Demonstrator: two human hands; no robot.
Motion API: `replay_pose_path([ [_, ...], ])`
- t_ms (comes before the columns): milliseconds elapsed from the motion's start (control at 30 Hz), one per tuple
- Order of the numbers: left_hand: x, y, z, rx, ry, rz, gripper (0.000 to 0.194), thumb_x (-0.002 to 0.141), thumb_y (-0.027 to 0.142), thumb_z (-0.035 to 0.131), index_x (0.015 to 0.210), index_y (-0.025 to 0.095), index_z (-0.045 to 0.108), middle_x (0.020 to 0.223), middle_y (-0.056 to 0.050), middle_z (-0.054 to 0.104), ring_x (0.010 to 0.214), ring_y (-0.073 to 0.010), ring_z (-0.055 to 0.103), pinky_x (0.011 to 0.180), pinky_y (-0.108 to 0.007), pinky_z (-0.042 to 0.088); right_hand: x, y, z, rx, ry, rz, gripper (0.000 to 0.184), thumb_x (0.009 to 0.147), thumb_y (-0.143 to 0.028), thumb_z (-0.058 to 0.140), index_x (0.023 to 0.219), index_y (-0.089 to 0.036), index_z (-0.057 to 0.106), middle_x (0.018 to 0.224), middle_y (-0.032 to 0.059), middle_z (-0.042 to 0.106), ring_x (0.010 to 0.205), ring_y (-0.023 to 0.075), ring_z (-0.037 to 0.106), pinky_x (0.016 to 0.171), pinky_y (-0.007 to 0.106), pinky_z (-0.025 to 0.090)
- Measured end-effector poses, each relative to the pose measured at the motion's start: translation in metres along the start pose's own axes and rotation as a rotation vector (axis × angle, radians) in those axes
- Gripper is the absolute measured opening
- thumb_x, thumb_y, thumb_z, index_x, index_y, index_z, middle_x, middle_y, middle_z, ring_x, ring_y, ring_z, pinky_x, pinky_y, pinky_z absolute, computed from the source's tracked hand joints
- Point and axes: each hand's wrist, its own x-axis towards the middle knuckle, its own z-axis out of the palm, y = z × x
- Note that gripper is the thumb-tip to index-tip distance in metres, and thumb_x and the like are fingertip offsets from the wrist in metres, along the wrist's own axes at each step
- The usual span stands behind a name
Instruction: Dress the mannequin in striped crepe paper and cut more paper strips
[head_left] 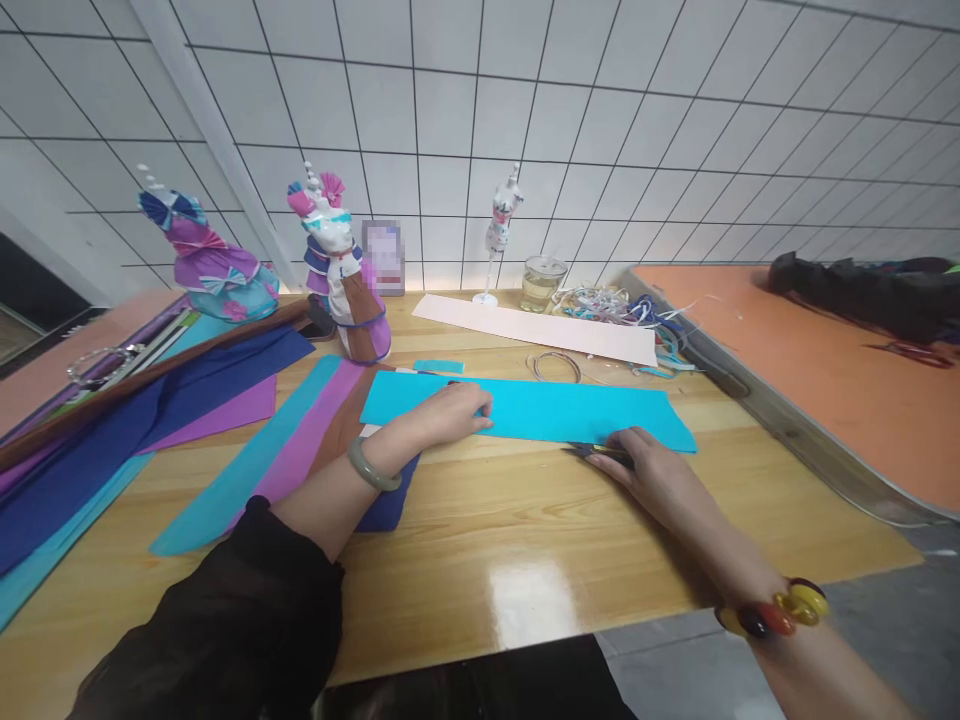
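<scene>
A wide turquoise strip of crepe-like paper (570, 408) lies flat across the middle of the table. My left hand (450, 412) rests on its left part, fingers curled and closed at the strip's near edge. In my right hand (649, 460), by the right part of that edge, is a small dark pair of scissors (585, 451) with the pointed tip facing left. My palm hides most of the handles. Under my left wrist lie more strips: turquoise (247, 460), purple (311, 440), brown (341, 425) and dark blue (394, 505).
Two dressed miniature mannequins (217, 265) (341, 280) stand at the back left, and a bare-stemmed one (501, 225) near the wall. Beside it are a glass of liquid (543, 285), a pale pink strip (532, 328), tangled ribbons (607, 305) and wire rings (556, 367). Folded strips (150, 400) cover the left.
</scene>
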Motion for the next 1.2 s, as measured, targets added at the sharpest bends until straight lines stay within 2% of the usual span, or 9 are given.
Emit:
replay_pose_path([
  [167,0.002,-0.006,0.004,-0.092,-0.006,0.120,0.018,0.085,0.023,0.049,0.093,0.019,0.065,0.093,-0.003,0.064,0.086,-0.0144,0.057,0.074,-0.024,0.040,0.005,-0.006,0.001,0.010,-0.003,-0.051,0.044,0.085,-0.061,0.039,0.088,-0.020,0.057,0.088,0.0090,0.063,0.078,0.0231,0.063,0.066,0.033,0.047],
  [267,0.002,-0.008,0.004,-0.123,-0.043,0.110,0.024,0.086,0.026,0.050,0.103,0.021,0.066,0.099,-0.003,0.065,0.089,-0.0148,0.057,0.077,-0.024,0.040,0.008,-0.008,-0.001,0.023,-0.015,-0.082,0.043,0.085,-0.060,0.040,0.091,-0.021,0.056,0.088,0.0091,0.064,0.078,0.0235,0.064,0.065,0.034,0.048],
  [400,0.003,-0.009,0.003,-0.103,-0.076,0.119,0.030,0.086,0.035,0.052,0.109,0.022,0.065,0.094,-0.004,0.066,0.090,-0.0160,0.057,0.080,-0.025,0.039,0.011,-0.013,-0.005,0.002,-0.039,-0.126,0.043,0.087,-0.058,0.037,0.094,-0.019,0.055,0.089,0.0098,0.063,0.079,0.0239,0.063,0.068,0.035,0.048],
  [533,0.005,-0.011,0.003,-0.104,-0.081,0.130,0.037,0.081,0.043,0.056,0.110,0.022,0.065,0.089,-0.003,0.064,0.087,-0.0159,0.056,0.076,-0.023,0.039,0.014,-0.014,-0.003,-0.036,-0.029,-0.155,0.043,0.089,-0.056,0.035,0.093,-0.019,0.055,0.088,0.0099,0.063,0.079,0.0243,0.063,0.068,0.035,0.047],
  [667,0.006,-0.016,0.007,-0.131,-0.078,0.136,0.038,0.081,0.045,0.056,0.110,0.022,0.065,0.089,-0.003,0.064,0.086,-0.0152,0.056,0.074,-0.023,0.039,0.015,-0.013,0.001,-0.076,-0.015,-0.170,0.043,0.089,-0.056,0.035,0.094,-0.018,0.055,0.090,0.0104,0.064,0.079,0.0245,0.063,0.066,0.035,0.046],
  [1200,0.009,-0.024,0.013,-0.181,-0.054,0.158,0.030,0.082,0.034,0.057,0.109,0.023,0.066,0.090,-0.003,0.064,0.087,-0.0148,0.056,0.075,-0.023,0.040,0.021,-0.017,0.005,-0.196,0.013,-0.213,0.043,0.090,-0.056,0.031,0.088,-0.019,0.054,0.085,0.0084,0.064,0.073,0.0232,0.062,0.056,0.031,0.041],
])
